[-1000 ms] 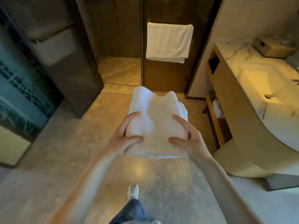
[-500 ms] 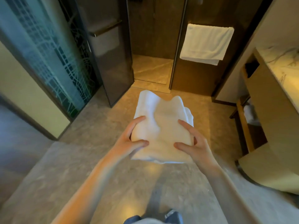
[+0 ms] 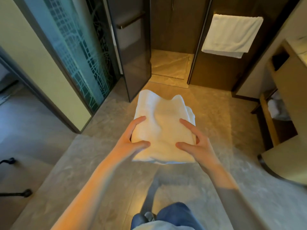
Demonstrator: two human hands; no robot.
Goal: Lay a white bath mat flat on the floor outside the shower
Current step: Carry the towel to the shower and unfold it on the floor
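A folded white bath mat [image 3: 163, 125] is held in the air in front of me, above the marbled floor [image 3: 214, 117]. My left hand [image 3: 131, 141] grips its left edge, thumb on top and fingers curled round the side. My right hand [image 3: 194, 143] grips the right edge the same way. The shower entrance [image 3: 171, 63] lies straight ahead, its dark glass door [image 3: 132, 47] swung open to the left. The underside of the mat is hidden.
A white towel [image 3: 230, 35] hangs on the dark panel right of the shower. A vanity cabinet [image 3: 289, 100] with a shelf stands at the right. Frosted patterned glass [image 3: 79, 52] and a doorway are at the left. My legs [image 3: 167, 216] show below.
I have walked forward and turned left: the shower entrance and hanging towel have shifted right and the sink has left the view. Both hands keep the same grip on the mat.
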